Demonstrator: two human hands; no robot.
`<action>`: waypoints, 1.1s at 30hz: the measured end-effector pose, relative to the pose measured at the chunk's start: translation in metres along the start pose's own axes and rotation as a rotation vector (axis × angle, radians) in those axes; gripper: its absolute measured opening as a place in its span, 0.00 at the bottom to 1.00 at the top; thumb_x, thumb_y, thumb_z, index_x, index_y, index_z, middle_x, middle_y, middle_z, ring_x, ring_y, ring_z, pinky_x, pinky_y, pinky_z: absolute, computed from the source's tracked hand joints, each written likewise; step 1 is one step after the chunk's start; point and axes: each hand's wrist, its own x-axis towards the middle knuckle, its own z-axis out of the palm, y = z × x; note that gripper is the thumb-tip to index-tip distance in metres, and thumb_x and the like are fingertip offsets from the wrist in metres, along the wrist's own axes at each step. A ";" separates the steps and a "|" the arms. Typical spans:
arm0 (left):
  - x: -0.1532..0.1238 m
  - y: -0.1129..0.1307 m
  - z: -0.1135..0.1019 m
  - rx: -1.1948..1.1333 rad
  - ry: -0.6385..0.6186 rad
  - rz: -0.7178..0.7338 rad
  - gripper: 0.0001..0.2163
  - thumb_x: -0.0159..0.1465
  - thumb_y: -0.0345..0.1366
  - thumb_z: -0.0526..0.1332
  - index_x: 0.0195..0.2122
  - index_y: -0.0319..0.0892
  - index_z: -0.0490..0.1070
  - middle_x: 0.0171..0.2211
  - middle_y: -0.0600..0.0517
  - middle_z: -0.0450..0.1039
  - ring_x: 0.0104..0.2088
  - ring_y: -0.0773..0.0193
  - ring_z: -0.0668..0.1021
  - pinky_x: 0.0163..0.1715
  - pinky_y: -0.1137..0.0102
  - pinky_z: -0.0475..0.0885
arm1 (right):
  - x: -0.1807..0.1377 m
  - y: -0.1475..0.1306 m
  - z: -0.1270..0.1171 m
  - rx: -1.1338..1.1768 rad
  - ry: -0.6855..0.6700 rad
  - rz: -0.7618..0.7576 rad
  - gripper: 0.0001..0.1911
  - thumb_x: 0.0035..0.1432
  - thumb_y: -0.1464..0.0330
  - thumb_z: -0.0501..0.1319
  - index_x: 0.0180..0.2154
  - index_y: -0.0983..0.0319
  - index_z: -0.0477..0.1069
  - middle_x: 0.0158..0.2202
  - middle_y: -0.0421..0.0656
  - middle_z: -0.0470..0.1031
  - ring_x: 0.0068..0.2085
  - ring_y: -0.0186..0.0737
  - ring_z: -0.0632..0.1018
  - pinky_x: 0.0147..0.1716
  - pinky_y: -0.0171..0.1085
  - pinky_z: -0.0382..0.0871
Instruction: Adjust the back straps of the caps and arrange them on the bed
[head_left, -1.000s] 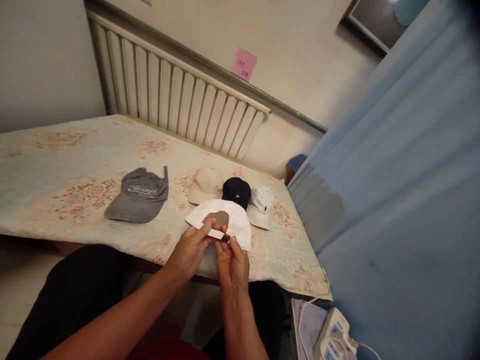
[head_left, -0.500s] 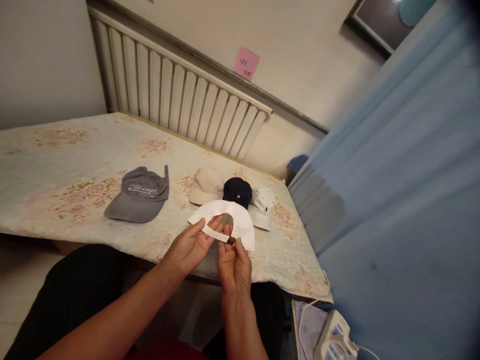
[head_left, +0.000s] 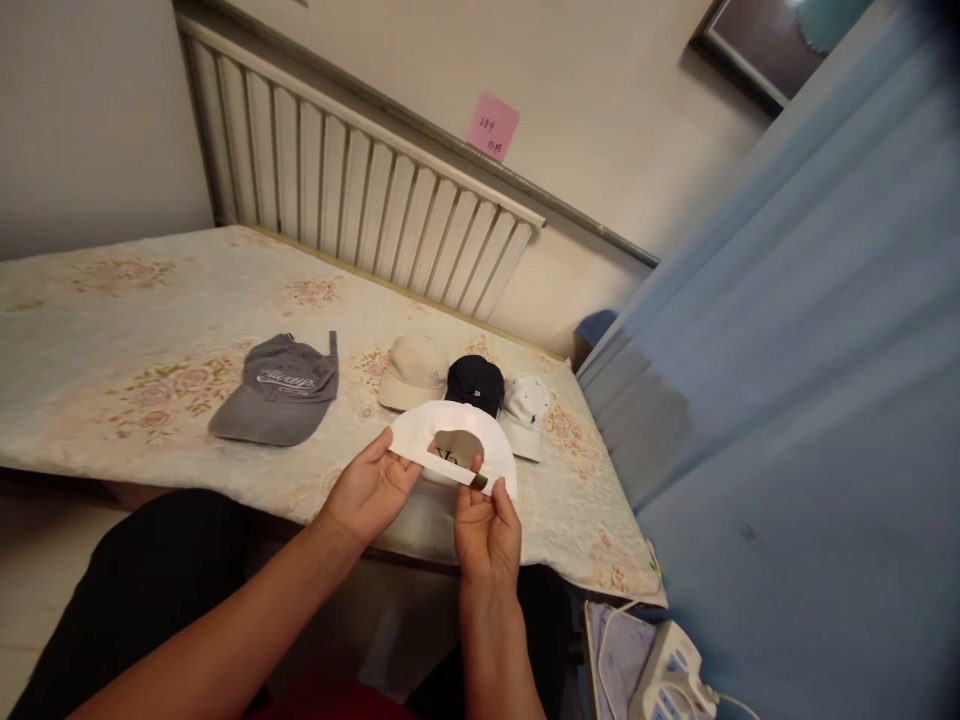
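A white cap [head_left: 442, 427] is held up over the near edge of the table, its back opening and strap turned toward me. My left hand [head_left: 369, 490] pinches the left end of the strap. My right hand [head_left: 487, 527] pinches the right end by the small buckle. Behind it lie a grey cap [head_left: 277, 390] with lettering, a beige cap [head_left: 412, 368], a dark navy cap [head_left: 474, 381] and another white cap [head_left: 523, 410].
The table carries a pale floral cloth [head_left: 112, 340]. A white radiator [head_left: 352, 200] runs along the back wall under a pink note [head_left: 492, 127]. A blue curtain [head_left: 810, 350] hangs on the right. A white device with a cord [head_left: 671, 680] lies low at the right.
Both hands have shifted slightly right and drawn the strap ends apart. The white cap has turned so its back opening faces me more squarely.
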 end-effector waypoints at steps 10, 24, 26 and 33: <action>0.007 0.003 -0.007 -0.011 -0.011 -0.002 0.16 0.70 0.30 0.46 0.56 0.32 0.64 0.40 0.42 0.80 0.42 0.61 0.81 0.48 0.65 0.76 | 0.013 -0.011 -0.017 0.018 0.025 -0.030 0.11 0.62 0.67 0.55 0.44 0.61 0.73 0.46 0.44 0.79 0.54 0.36 0.74 0.59 0.46 0.64; 0.004 -0.004 -0.010 0.031 -0.017 -0.043 0.17 0.69 0.27 0.47 0.58 0.33 0.62 0.39 0.43 0.80 0.43 0.62 0.81 0.49 0.65 0.75 | 0.008 -0.016 -0.015 0.034 0.011 -0.009 0.10 0.60 0.67 0.57 0.41 0.62 0.75 0.46 0.44 0.79 0.51 0.38 0.76 0.60 0.46 0.63; 0.002 -0.007 -0.009 0.046 -0.018 -0.052 0.17 0.69 0.26 0.47 0.58 0.34 0.62 0.40 0.43 0.80 0.43 0.62 0.81 0.49 0.65 0.74 | 0.006 -0.017 -0.016 0.008 -0.024 -0.015 0.11 0.58 0.66 0.59 0.42 0.62 0.75 0.47 0.45 0.79 0.52 0.40 0.76 0.61 0.47 0.61; -0.011 -0.030 -0.006 0.135 -0.024 -0.122 0.16 0.67 0.26 0.50 0.55 0.35 0.64 0.44 0.43 0.78 0.46 0.60 0.79 0.53 0.64 0.71 | -0.007 -0.003 -0.007 -0.191 -0.291 -0.091 0.22 0.55 0.58 0.62 0.50 0.61 0.70 0.55 0.49 0.71 0.58 0.45 0.70 0.62 0.52 0.56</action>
